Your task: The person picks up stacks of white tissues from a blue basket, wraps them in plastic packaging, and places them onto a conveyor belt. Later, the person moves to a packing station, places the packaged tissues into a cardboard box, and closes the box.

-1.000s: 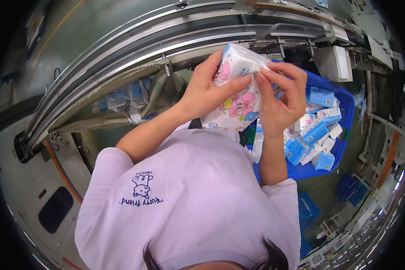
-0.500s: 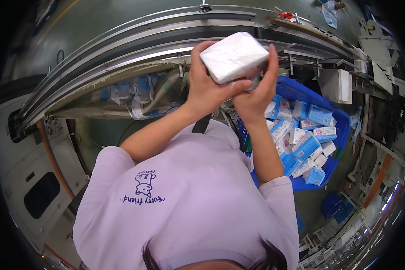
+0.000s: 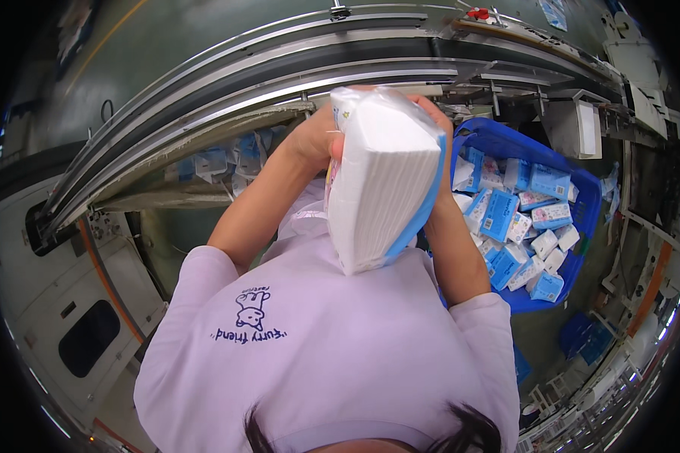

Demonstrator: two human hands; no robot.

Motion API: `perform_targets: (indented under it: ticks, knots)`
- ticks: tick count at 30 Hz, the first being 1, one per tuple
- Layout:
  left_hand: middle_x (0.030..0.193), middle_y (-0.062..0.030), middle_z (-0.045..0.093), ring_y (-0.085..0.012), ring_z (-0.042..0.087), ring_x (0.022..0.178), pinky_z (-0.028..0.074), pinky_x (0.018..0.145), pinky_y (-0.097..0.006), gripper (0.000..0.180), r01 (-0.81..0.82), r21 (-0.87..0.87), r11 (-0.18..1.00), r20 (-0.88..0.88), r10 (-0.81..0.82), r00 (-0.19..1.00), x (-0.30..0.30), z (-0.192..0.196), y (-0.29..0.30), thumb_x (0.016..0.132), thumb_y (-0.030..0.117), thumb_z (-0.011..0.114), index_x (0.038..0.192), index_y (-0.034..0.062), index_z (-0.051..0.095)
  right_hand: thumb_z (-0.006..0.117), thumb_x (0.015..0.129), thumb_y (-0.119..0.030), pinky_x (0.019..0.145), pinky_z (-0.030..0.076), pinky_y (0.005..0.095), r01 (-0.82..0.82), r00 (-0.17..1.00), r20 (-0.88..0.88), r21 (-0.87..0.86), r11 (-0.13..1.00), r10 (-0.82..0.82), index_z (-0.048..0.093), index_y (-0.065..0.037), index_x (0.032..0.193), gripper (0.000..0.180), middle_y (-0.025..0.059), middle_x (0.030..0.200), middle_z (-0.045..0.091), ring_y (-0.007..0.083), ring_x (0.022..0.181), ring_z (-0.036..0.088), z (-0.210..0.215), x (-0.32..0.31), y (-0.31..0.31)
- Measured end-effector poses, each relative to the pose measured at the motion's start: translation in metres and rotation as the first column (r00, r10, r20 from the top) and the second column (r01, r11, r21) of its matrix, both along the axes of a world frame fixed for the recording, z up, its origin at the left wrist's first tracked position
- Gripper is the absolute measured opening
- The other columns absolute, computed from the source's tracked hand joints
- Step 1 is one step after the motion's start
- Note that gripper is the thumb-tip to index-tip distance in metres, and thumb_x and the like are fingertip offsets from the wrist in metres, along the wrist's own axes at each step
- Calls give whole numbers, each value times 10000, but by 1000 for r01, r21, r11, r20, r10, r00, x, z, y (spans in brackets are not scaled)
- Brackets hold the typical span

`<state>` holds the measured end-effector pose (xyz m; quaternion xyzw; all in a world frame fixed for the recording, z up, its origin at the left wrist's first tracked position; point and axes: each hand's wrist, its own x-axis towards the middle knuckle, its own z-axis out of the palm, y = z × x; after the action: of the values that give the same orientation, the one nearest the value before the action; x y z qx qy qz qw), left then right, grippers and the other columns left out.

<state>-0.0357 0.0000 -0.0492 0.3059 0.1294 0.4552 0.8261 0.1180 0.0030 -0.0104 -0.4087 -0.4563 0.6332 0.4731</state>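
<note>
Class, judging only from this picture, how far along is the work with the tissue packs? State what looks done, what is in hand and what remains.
Looks done: nothing the picture can confirm. In hand: the left hand and right hand grip one tissue pack, raised close before the chest and turned on its edge. Left: the blue crate beside the conveyor rail holds many small packs, loosely heaped.

Blue crate of small packs beside conveyor.
</note>
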Motion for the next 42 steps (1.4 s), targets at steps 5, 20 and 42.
perform_targets:
  ticks: [5, 20, 42]
  knots:
    - [1028, -53, 573, -134, 562, 925, 463, 818, -286, 705, -242, -75, 967, -182, 225, 957, 6, 14, -17, 649, 385, 768, 1153, -5, 469, 637, 791, -216, 781, 445, 285, -80, 993, -105, -197, 977, 60, 486, 13, 1124, 432, 124, 1063, 559, 158, 943, 556, 12, 33, -5]
    - [1005, -177, 590, -296, 587, 892, 461, 774, -317, 327, -142, 478, 867, -731, 482, 483, 1, -17, -9, 706, 17, 592, 1033, 9, 575, 575, 511, 67, 811, 354, 364, -487, 361, 832, 553, 676, -421, 489, -66, 1119, 628, 96, 986, 516, 280, 935, 492, 3, 22, -27]
    - [769, -49, 597, -120, 552, 697, 425, 590, -235, 176, -553, -94, 828, -650, 370, 664, -41, -23, -51, 679, -58, 558, 831, 4, 623, 731, 573, -91, 785, 404, 322, -571, 698, 701, 425, 702, 143, 504, -78, 1176, 644, 110, 1049, 473, 255, 905, 502, -14, 0, -27]
